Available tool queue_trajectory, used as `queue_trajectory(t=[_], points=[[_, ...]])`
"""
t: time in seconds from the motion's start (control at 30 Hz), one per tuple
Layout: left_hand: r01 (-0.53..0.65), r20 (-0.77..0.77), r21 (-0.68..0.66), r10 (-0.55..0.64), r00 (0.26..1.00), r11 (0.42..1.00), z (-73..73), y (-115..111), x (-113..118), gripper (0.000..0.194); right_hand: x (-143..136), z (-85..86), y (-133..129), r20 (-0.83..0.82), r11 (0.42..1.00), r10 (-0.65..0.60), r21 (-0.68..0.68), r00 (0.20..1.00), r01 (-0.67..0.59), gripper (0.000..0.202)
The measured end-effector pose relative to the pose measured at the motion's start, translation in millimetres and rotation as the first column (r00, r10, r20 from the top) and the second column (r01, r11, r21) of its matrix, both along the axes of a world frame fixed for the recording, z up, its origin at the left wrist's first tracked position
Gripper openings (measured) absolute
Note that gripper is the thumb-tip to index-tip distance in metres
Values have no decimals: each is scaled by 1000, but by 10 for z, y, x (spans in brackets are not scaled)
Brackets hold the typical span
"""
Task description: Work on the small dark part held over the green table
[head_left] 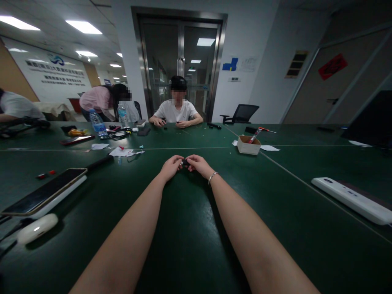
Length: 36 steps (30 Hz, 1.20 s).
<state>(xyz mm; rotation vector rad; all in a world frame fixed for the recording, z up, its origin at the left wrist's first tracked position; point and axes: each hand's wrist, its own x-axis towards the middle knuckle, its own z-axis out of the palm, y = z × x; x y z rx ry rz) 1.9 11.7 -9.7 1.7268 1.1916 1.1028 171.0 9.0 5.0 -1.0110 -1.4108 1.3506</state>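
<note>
nearly closed, the left hand (171,168) and right hand (199,165) pinch a small dark object (185,162) between them over the green desk (183,245) (a light, steady grip best suits such fiddly work).

A part (185,162) sat between left hand (172,168) and right hand (199,165) above the tabletop (183,245), a phone (47,192) to their left, a device (349,198) right, a box (248,148) farther back, a person (177,109) behind the far edge.
</note>
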Motion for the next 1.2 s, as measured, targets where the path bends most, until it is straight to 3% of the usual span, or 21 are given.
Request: queue_trajectory(t=[0.47,0.9,1.2], points=[[-18,-11,41,19,1000,999,-13,6,8,31,8,-8,10,13,1000,-5,5,1000,5,2],[-10,-13,-21,10,1000,1000,13,-11,19,33,-1,21,-20,4,1000,-26,-3,1000,26,8],[-3,-56,3,3,998,1000,-55,47,3,34,-10,32,-32,14,999,-36,5,999,36,11]])
